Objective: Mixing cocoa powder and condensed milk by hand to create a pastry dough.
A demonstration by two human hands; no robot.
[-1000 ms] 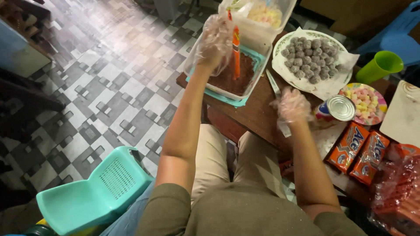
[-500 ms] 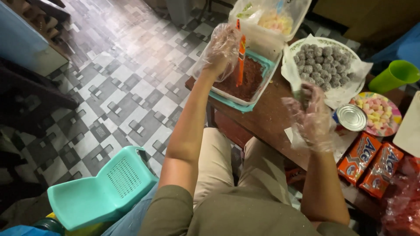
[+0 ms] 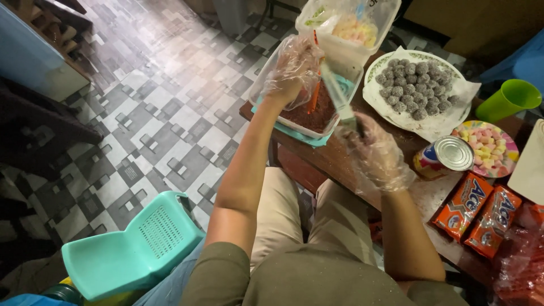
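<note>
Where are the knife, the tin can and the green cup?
knife (image 3: 335,90), head view, on the flat of the blade.
tin can (image 3: 453,153), head view, on its shiny lid.
green cup (image 3: 509,101), head view, on its side wall.

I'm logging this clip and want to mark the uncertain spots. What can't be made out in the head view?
- Left hand: its loose plastic glove hides the grip on the orange utensil.
- Knife in the right hand: handle hidden by glove and fingers, blade blurred.
- Clear tub at the back: cut by the top edge, contents hazy.
- Red packets: cut by the right edge, in shadow.
</note>
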